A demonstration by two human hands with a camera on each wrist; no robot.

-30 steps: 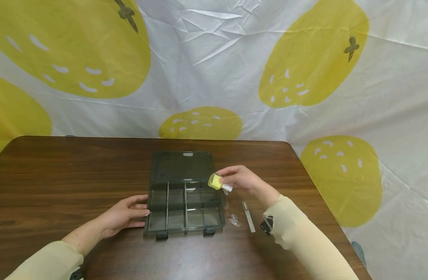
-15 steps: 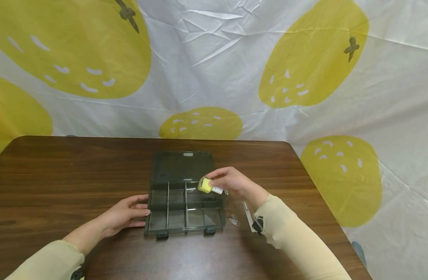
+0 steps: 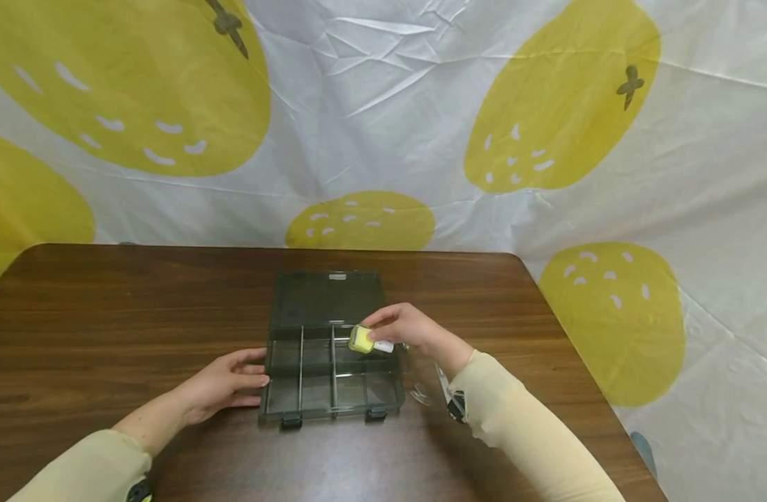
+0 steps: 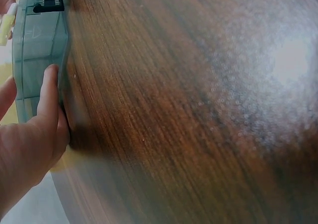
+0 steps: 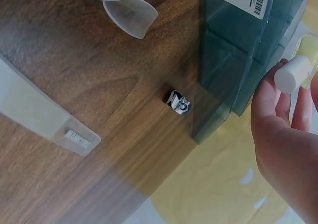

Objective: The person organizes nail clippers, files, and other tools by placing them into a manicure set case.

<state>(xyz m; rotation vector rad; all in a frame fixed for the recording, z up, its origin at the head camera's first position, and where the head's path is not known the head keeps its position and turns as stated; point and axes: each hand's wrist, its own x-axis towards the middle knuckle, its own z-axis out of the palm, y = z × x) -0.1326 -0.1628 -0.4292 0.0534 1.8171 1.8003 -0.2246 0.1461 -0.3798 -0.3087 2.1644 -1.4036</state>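
Note:
A dark translucent divided box (image 3: 314, 394) stands on the table with its lid (image 3: 327, 300) laid back. My left hand (image 3: 215, 385) rests against the box's left side, with fairly straight fingers on its wall (image 4: 37, 50) in the left wrist view. Above the right rear compartments, my right hand (image 3: 410, 330) pinches a yellow nail polish bottle (image 3: 361, 339) by its body. The bottle lies tilted on its side, its white cap (image 5: 292, 75) pointing right in the head view and toward the camera in the right wrist view.
Right of the box lie several clear curved nail tips (image 5: 131, 16) and a pale nail file (image 5: 37, 107), partly behind the right sleeve in the head view. A small metallic piece (image 5: 179, 103) lies close to the box. A lemon-print cloth (image 3: 371, 139) hangs behind the table.
My right hand has carried the nail polish bottle left and slightly down, from the box's right edge to over its right rear compartments. My left hand has stayed in place.

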